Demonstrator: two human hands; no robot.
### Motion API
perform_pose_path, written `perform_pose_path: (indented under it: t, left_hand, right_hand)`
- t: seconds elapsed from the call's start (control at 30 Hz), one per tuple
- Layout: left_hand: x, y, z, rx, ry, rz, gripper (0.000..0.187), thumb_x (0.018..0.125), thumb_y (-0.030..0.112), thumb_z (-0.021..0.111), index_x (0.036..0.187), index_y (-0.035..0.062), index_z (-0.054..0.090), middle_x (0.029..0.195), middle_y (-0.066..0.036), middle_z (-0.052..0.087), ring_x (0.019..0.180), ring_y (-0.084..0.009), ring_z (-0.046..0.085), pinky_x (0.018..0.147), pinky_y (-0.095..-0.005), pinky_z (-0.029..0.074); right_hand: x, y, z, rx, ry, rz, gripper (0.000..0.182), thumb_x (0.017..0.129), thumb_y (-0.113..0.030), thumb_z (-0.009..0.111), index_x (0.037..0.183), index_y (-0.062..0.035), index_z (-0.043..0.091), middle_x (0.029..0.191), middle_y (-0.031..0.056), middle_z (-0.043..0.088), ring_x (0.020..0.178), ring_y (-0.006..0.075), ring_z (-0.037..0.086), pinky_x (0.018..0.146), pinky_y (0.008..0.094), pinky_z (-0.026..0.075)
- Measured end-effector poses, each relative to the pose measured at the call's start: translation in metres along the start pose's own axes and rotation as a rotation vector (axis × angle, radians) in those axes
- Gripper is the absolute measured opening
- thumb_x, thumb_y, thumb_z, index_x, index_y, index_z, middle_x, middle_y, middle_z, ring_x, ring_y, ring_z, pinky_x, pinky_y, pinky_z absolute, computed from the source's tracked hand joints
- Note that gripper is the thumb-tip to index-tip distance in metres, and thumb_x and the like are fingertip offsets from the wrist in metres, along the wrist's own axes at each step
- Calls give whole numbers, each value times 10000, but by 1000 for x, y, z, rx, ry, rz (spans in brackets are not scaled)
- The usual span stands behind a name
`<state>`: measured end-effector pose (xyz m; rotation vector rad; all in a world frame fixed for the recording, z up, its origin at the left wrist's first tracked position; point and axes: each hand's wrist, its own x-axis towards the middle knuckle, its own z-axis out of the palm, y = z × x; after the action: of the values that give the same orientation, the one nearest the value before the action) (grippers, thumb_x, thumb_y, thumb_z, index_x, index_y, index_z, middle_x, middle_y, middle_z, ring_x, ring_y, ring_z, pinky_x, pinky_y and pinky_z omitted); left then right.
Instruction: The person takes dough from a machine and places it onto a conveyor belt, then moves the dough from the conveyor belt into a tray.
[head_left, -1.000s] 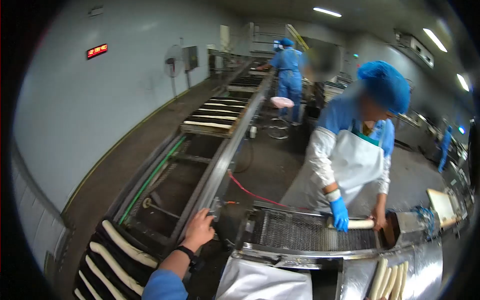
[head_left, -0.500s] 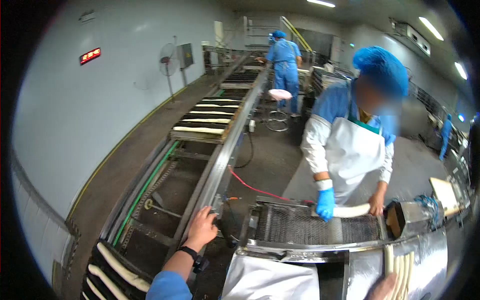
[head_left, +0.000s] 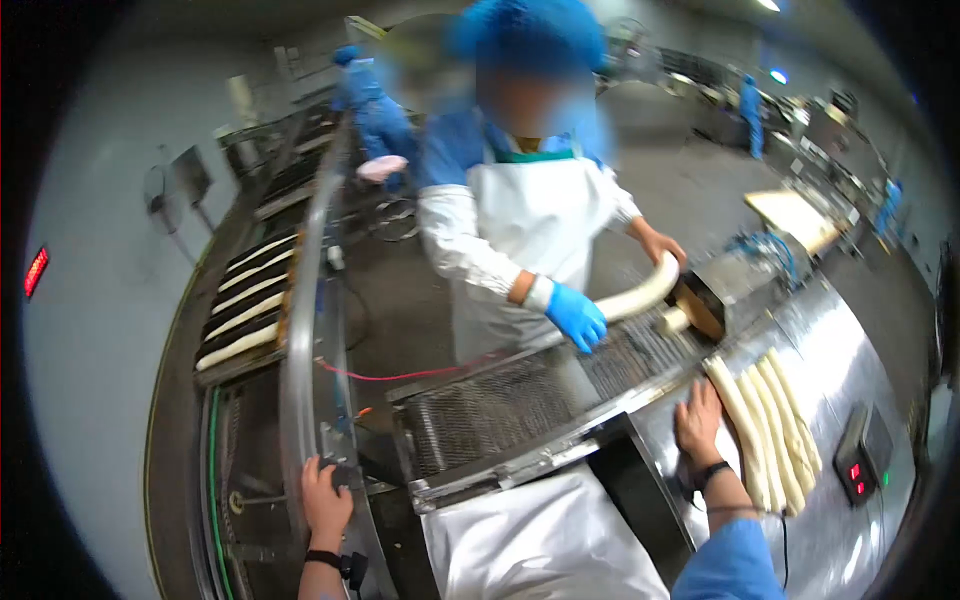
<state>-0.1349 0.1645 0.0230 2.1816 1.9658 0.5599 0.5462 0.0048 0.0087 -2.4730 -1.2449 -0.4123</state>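
Observation:
My left hand (head_left: 327,500) rests with fingers apart at the metal side rail (head_left: 300,400) of the long conveyor, holding nothing. My right hand (head_left: 699,420) lies flat on the steel table (head_left: 850,360), its fingers stretched out beside several long pale dough strips (head_left: 758,430). Those strips lie side by side, the nearest one right at my fingertips. Across the mesh belt (head_left: 490,420), a co-worker's gloved hand (head_left: 577,316) and bare hand (head_left: 657,246) hold a thick dough roll (head_left: 640,293) in a curve. Another dough end (head_left: 675,320) sticks out of the machine outlet.
A scale with red digits (head_left: 860,465) stands on the right of the table. White cloth (head_left: 545,545) hangs before the mesh belt. Trays with dough strips (head_left: 245,315) sit on the conveyor. The co-worker (head_left: 530,200) stands opposite; more people work farther back.
The view has swung to the right. My right hand, then at the lower edge by the strips, now shows flat beside them. The co-worker's dough roll has been lifted and bent at one end.

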Motion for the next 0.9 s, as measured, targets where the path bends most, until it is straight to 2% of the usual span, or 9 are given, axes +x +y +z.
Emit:
perform_pose_path:
  t: [0.07, 0.13, 0.2, 0.3, 0.63, 0.9]
  left_hand:
    - [-1, 9, -2, 16, -34, -72, 401, 854, 27, 696, 1246, 17, 615, 1573, -171, 364, 1489, -375, 288, 1191, -496, 352]
    - [-5, 3, 7, -13, 40, -61, 430, 781, 13, 686, 1206, 0, 623, 1535, -190, 410, 1458, -382, 337, 1207, -477, 312]
    - [-7, 8, 7, -14, 32, -47, 442, 772, 5, 695, 1207, -10, 618, 1536, -191, 405, 1458, -388, 334, 1206, -480, 316]
    - [-11, 7, 6, 45, 51, -39, 446, 766, 13, 705, 1200, -27, 611, 1530, -214, 398, 1452, -404, 336, 1195, -486, 329]
    - [-10, 11, 0, 46, 28, 8, 443, 777, 1, 695, 1209, -20, 598, 1532, -199, 399, 1453, -409, 332, 1192, -500, 328]
    - [-7, 13, -1, 52, 31, -10, 431, 792, -24, 666, 1216, -18, 591, 1550, -183, 385, 1467, -381, 324, 1200, -480, 322]
  right_hand:
    - [2, -4, -5, 11, 8, -3, 639, 911, -333, 623, 1423, 22, 481, 1501, 298, 424, 1418, 447, 367, 1179, 519, 289]
    - [4, -6, -13, 6, -34, 10, 648, 952, -378, 556, 1450, 24, 453, 1531, 304, 393, 1434, 438, 353, 1208, 500, 256]
    - [4, -2, -13, -27, -61, 0, 673, 976, -398, 530, 1481, 34, 421, 1553, 314, 362, 1463, 430, 322, 1219, 498, 234]
    - [4, 4, -11, -32, -77, -1, 682, 985, -407, 524, 1494, 31, 407, 1560, 310, 354, 1478, 425, 303, 1224, 501, 222]
    - [6, 2, -10, -22, -58, -5, 679, 975, -400, 542, 1484, 33, 418, 1561, 312, 351, 1465, 436, 313, 1219, 501, 226]
    - [6, -3, -14, -40, -95, 13, 689, 986, -422, 510, 1487, 39, 410, 1564, 319, 342, 1474, 435, 297, 1221, 499, 219]
